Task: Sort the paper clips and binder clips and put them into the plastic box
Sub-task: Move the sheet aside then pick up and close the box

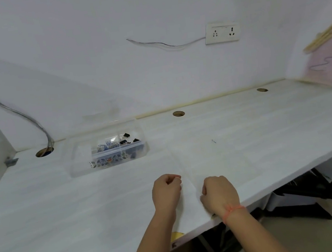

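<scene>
a: so where's the stuff compared to the hands?

b: the plastic box (109,155) sits far left on the white desk (267,124), close to the back wall and well apart from both hands. blue paper clips (108,145) are in its middle compartment, black binder clips (129,140) in the one just right of that.

a: and the hands?

b: both are at the near edge, side by side on a thin paper sheet (214,157). left hand (167,192) is curled, thumb and forefinger pinching the sheet's edge, where a fold lifts up between the hands. right hand (219,193) is curled too, fingers tucked under, and i can't tell if it really grips the sheet or just rests on it. orange wrist band (233,210) on that arm. no clips near either hand.
</scene>
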Demonstrator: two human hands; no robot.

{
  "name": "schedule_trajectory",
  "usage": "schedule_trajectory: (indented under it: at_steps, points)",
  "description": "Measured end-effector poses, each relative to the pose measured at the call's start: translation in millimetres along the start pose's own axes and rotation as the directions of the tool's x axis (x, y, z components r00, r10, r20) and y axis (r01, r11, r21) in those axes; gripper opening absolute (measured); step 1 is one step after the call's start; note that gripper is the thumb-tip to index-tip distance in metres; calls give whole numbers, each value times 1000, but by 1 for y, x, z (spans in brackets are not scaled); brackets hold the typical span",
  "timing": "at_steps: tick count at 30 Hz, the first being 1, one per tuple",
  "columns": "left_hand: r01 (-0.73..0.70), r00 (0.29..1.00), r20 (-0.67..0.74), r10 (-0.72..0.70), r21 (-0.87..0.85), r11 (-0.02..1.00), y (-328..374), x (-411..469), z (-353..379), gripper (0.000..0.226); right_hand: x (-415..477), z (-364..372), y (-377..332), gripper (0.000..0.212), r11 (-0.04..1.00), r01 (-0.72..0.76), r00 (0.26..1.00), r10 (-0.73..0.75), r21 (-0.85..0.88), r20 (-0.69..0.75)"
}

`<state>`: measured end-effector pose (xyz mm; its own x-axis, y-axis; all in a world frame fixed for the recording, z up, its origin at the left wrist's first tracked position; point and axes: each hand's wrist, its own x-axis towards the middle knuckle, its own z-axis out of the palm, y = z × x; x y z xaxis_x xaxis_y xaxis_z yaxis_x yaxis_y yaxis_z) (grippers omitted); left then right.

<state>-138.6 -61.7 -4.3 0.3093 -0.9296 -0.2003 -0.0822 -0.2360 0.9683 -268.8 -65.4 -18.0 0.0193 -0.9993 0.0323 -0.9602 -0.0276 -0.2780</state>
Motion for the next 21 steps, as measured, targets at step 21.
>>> schedule_trajectory:
  at_steps: [21]
  points:
    - [-10, 995, -102, 1, -81, 997, 11, -12, -33, 72, -16, -114, -32, 18, 618, 457, 408, 493, 640, -768]
